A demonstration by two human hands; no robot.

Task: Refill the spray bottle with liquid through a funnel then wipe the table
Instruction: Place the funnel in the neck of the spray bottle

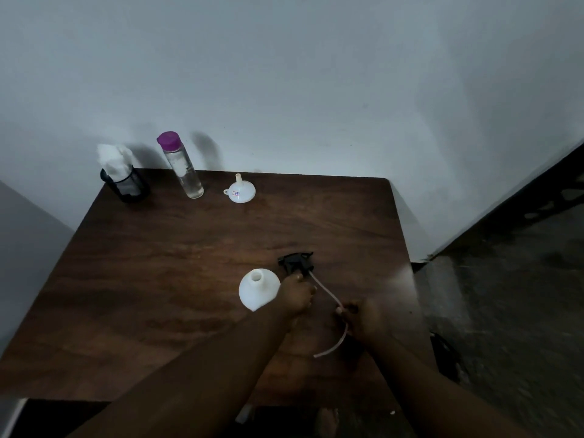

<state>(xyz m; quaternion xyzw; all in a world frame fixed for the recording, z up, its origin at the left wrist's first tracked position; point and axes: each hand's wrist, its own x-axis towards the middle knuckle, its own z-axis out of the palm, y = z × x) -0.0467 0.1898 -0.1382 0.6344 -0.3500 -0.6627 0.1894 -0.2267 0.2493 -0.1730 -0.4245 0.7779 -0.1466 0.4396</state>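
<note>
The white spray bottle point(257, 289) stands uncapped on the brown table point(158, 263), its neck open. My left hand point(297, 295) rests against the bottle's right side. The black spray head point(295, 262) lies on the table just behind that hand, its thin white dip tube point(328, 294) trailing toward me. My right hand point(363, 317) pinches the tube near its middle. A white funnel point(239, 191) sits upside down near the table's back edge. Left of it a clear bottle with a purple cap point(181, 167) holds clear liquid. White tissues in a black holder point(121, 178) stand at the back left corner.
A pale wall point(316, 74) runs right behind the table. The table's right edge drops to a dark floor point(505, 295). A dark object point(448, 355) lies on the floor beside the table's right side.
</note>
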